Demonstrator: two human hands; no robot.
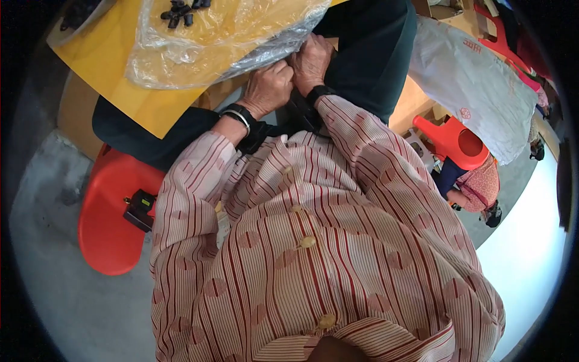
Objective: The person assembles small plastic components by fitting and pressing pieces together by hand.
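Just below the near edge of a crumpled clear plastic sheet or bag point(181, 66), my two hands are close together over my lap. My left hand point(268, 90) is curled closed with its knuckles up. Beside it, slightly farther away, my right hand point(312, 62) is closed too, near the corner of the plastic. Whatever the fingers grip is hidden beneath the hands. The plastic lies on a yellow board point(160, 111). Several small black pieces point(178, 13) sit in a loose cluster on it at the far side.
At left stands a red plastic chair point(108, 223) bearing a small black box-shaped device point(140, 208). A large white sack point(476, 78) and a red stool point(461, 142) are at right. Another person point(479, 184) is near that stool. Cardboard point(78, 114) stands under the board.
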